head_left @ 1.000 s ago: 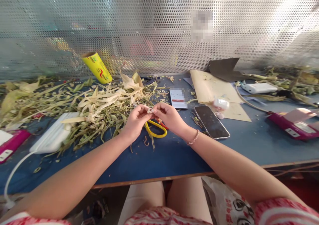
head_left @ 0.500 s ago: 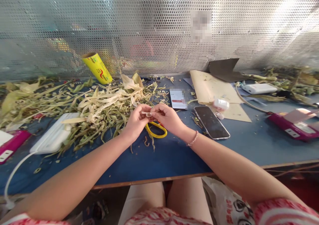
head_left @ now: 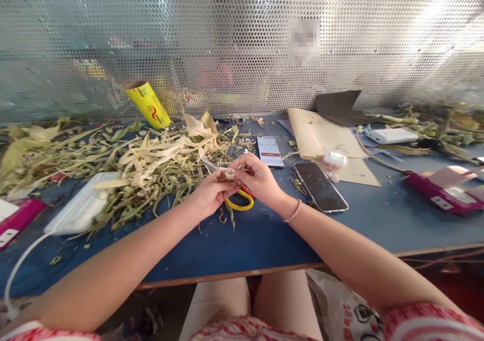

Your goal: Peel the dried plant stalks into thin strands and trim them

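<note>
My left hand [head_left: 214,192] and my right hand [head_left: 258,179] meet above the blue table, fingertips pinched together on a small pale piece of dried plant [head_left: 230,173]. Its exact kind is too small to tell. Beneath my hands lie scissors with yellow handles [head_left: 244,207]; one blade points up and left, and part of them is covered by my fingers. Just left of my left hand spreads a heap of dried stalks and pale husk-like leaves [head_left: 159,154]. A lit phone [head_left: 270,154] lies beyond my right hand, and a dark-screened phone [head_left: 320,186] to its right.
A yellow cardboard tube [head_left: 148,104] leans at the back. White power banks [head_left: 81,207] and magenta power strips [head_left: 440,195] with cables sit toward both sides. Brown paper [head_left: 325,134] lies at the back right. A perforated metal panel [head_left: 242,44] rises behind the table [head_left: 264,245].
My left hand has shifted right and slightly down, turning its fingers under those of my right hand. The pale piece stays between them, and the scissors' blade shows more.
</note>
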Available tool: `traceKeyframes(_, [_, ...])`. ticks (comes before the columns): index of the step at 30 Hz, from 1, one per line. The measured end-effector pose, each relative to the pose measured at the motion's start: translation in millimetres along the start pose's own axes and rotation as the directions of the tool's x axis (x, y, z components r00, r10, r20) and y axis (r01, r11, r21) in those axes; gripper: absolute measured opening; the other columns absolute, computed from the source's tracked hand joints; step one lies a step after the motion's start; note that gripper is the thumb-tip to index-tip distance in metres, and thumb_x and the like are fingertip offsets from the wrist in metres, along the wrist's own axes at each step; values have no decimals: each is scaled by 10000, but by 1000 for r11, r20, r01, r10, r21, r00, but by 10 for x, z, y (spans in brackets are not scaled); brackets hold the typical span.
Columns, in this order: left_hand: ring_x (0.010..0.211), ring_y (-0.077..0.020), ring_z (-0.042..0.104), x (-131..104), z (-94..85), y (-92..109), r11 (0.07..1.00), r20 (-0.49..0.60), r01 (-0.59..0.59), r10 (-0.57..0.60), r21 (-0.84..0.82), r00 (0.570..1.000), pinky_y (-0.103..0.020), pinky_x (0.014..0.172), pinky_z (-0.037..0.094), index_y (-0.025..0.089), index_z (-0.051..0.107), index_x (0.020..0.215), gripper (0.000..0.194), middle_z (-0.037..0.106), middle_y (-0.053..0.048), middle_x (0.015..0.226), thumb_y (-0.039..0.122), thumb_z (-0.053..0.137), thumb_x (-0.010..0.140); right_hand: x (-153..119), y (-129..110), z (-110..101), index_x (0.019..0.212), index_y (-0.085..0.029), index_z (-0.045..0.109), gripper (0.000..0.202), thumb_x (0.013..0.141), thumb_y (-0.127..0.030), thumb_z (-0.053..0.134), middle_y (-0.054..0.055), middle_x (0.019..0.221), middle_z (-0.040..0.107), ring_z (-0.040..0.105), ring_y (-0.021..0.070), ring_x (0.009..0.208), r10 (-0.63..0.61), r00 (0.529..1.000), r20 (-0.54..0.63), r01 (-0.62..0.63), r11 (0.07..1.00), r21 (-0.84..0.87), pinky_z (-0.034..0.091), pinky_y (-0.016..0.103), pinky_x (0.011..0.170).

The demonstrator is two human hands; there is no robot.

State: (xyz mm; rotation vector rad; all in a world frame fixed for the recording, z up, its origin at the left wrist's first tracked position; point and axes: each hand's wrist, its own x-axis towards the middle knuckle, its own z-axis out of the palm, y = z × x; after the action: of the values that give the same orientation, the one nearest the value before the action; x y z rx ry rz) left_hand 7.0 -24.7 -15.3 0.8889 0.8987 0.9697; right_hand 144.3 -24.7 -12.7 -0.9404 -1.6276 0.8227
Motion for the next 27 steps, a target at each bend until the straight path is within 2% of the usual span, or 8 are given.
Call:
traceKeyframes(2, [689, -107, 631, -16, 15, 23, 1000, -2, -21, 21, -16, 1000, -264, 736, 525, 147, 587, 728, 211, 648, -3, 729, 37, 669, 568, 2, -8, -8, 775, -192, 572, 96, 747, -142, 495, 28, 865, 523, 522, 124, 791, 3, 1000, -6, -3, 1000, 0, 442, 270, 699])
traceKeyframes(6, [643, -84, 601, -58, 39, 62, 990, -42, -142, 142, -3, 989, -220, 658, 510, 146, 591, 681, 158, 621, 15, 677, 150, 714, 582, 13, -1, -14, 782, -187, 569, 70, 751, -172, 507, 26, 852, 521, 516, 114, 749, 14, 1000, -20, -14, 1000, 27, 435, 269, 688])
traceKeyframes(9, [612, -79, 585, -72, 43, 66, 990, -56, -143, 144, 16, 988, -204, 595, 493, 149, 596, 691, 175, 611, 16, 669, 201, 721, 580, 17, -1, -7, 777, -179, 561, 54, 746, -204, 525, 24, 825, 528, 513, 115, 729, 50, 998, -38, -47, 996, 70, 431, 269, 671])
traceKeyframes(14, [628, -85, 588, -79, 45, 43, 984, -29, -145, 148, 101, 989, -225, 635, 496, 146, 547, 664, 203, 599, 26, 649, 143, 712, 546, 21, 12, -2, 794, -179, 553, 82, 738, -239, 539, 15, 784, 560, 524, 113, 706, 111, 993, -42, -104, 983, 150, 432, 258, 644])
traceKeyframes(16, [678, -94, 595, -80, 48, 44, 983, -30, -168, 170, 80, 985, -237, 669, 495, 148, 529, 683, 219, 608, 23, 692, 129, 697, 543, 21, 25, -7, 806, -182, 557, 91, 742, -243, 535, 13, 775, 564, 530, 116, 721, 106, 994, -41, -99, 985, 139, 434, 253, 645])
traceKeyframes(20, [704, -96, 577, -63, 38, 55, 970, -58, -242, 242, -3, 969, -241, 671, 482, 160, 510, 721, 218, 594, 18, 736, 242, 679, 611, 14, 31, 1, 826, -185, 544, 97, 744, -236, 534, 17, 779, 557, 534, 120, 732, 83, 997, -5, -81, 987, 141, 449, 256, 652])
traceKeyframes(23, [656, -93, 547, -40, 8, 38, 948, -40, -292, 299, 129, 953, -235, 636, 466, 164, 531, 747, 238, 570, 15, 718, 369, 636, 687, -1, 27, 31, 928, -201, 507, 181, 748, -215, 527, 18, 832, 557, 548, 117, 740, 58, 998, 34, -63, 980, 187, 466, 264, 673])
traceKeyframes(27, [599, -96, 523, -27, -50, -5, 853, -18, -386, 418, 352, 908, -235, 601, 450, 185, 518, 749, 253, 527, 30, 658, 432, 572, 744, -23, 43, 76, 997, -209, 474, 244, 757, -204, 516, 25, 861, 548, 551, 122, 766, 39, 997, 62, -48, 986, 159, 478, 276, 700])
